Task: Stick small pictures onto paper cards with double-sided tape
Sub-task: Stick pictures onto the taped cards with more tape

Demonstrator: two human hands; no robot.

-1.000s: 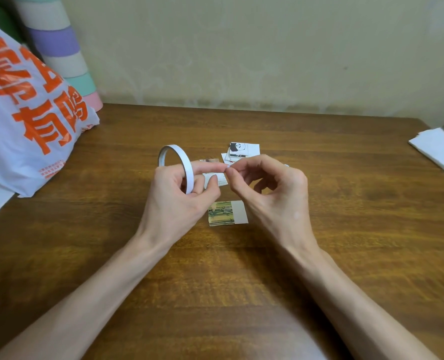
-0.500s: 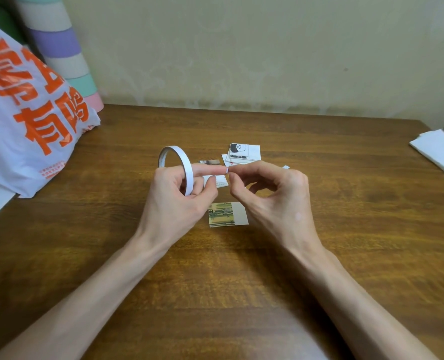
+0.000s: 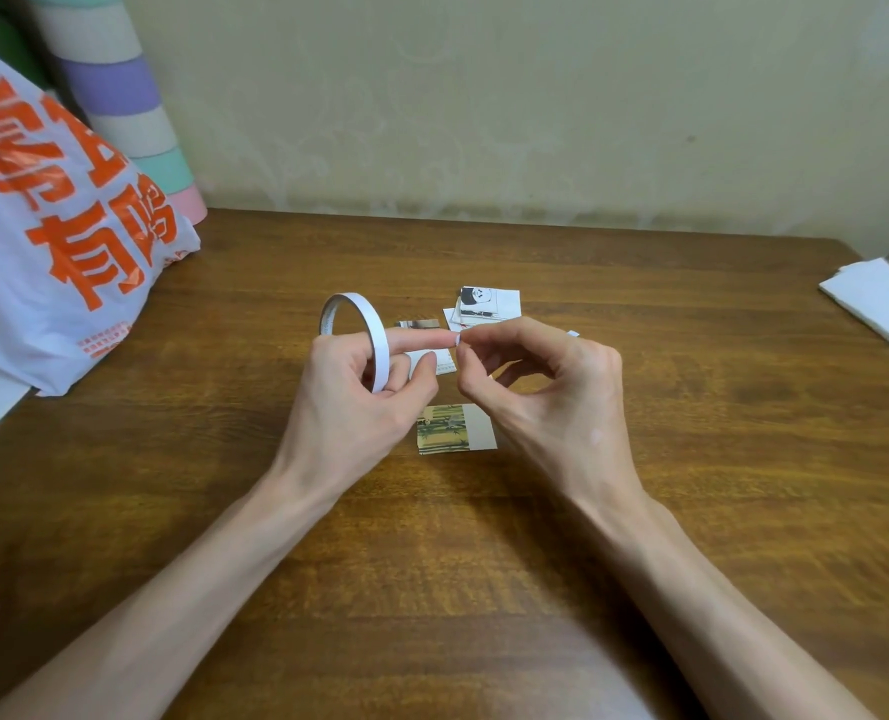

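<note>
1. The left hand holds the tape roll: the forefinger runs through the ring and points right, while the thumb and the other fingers curl round the ring's near edge.
2. The right hand pinches a tape bit, tiny and white, between thumb and forefinger, right at the tip of the left forefinger. Whether that bit still joins the roll cannot be told.
3. The tape roll is a thin white ring held on edge above the table's middle, and the hole's axis runs roughly left to right.
4. Just near of both hands a paper card lies flat with its long axis left to right. A bamboo picture covers its left part and the right end is bare white.
5. Just far of the hands sits a small stack of pictures with a panda on top. Another small picture shows beyond the left forefinger.
6. All of this rests on a brown wooden table.
7. At the far left stands a white plastic bag with orange lettering, and a pastel-striped roll stands behind it against the wall.
8. Folded white paper lies at the right edge, well apart from the hands.
</note>
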